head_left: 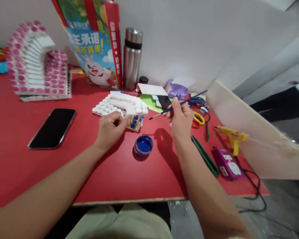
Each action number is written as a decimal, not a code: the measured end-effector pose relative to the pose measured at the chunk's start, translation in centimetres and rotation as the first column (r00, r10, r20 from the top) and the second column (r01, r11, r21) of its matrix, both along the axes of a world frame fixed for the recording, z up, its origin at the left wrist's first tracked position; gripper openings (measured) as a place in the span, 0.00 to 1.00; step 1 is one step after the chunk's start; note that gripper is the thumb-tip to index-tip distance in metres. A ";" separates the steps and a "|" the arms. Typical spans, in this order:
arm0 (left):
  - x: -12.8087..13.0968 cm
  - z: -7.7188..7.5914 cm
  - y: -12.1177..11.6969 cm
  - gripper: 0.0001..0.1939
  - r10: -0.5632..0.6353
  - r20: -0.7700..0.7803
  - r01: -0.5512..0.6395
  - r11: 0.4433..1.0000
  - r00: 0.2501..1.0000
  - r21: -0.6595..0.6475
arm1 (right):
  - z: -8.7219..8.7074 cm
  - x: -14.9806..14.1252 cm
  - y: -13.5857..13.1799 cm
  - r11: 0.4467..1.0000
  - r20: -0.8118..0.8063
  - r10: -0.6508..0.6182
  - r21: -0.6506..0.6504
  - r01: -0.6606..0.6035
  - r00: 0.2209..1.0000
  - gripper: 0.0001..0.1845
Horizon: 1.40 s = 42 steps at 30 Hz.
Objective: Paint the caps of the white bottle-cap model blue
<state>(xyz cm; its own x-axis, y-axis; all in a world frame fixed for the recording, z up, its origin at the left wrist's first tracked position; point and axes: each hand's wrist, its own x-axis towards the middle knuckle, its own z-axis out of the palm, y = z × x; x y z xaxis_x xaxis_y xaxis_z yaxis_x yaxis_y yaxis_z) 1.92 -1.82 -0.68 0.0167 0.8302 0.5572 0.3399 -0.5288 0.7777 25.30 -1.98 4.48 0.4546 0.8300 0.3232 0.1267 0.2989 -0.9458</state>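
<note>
In the head view my right hand [181, 119] is closed around a thin blue paintbrush [194, 97], its dark tip pointing left and down toward the white model. My left hand [112, 127] is closed at the near edge of that model [119, 103], which is covered in white round pieces; some discs on its right side are blue. The fingertips of this hand are partly hidden, and they seem to grip the model's edge. Between my hands, nearer to me, a small round pot [144, 145] of blue paint rests on the red table [109, 179].
A black phone [53, 128] lies at left, below a pink-and-white arch model [22, 73]. A steel thermos [133, 59] and a printed bag [97, 49] stand behind. On the right are scissors [198, 119], a green cutter [205, 156], a yellow glue gun [233, 136] and a purple box [226, 162].
</note>
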 end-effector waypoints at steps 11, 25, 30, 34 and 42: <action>-0.1 0.1 -0.1 0.21 0.018 -0.008 -0.018 1.000 1.000 -0.022 | -1.7 0.1 -2.0 0.979 0.246 0.201 -0.026 -0.201 0.948 0.19; -0.1 0.1 -0.1 0.21 -0.005 -0.009 0.005 0.999 1.000 -0.044 | -2.1 -1.1 -2.6 0.971 0.514 0.219 -0.031 -0.238 0.829 0.18; 0.0 0.3 -0.3 0.21 -0.007 -0.016 0.006 0.997 1.000 -0.074 | -2.2 -1.2 -2.5 0.972 0.541 0.206 -0.021 -0.232 0.815 0.18; 0.0 0.3 -0.2 0.21 -0.010 -0.014 0.009 0.998 1.000 -0.069 | -2.2 -1.2 -2.4 0.970 0.572 0.202 -0.007 -0.241 0.795 0.16; 0.0 0.4 -0.2 0.21 -0.017 -0.024 0.016 0.998 1.000 -0.063 | -2.3 -1.2 -2.3 0.974 0.562 0.189 -0.007 -0.224 0.805 0.17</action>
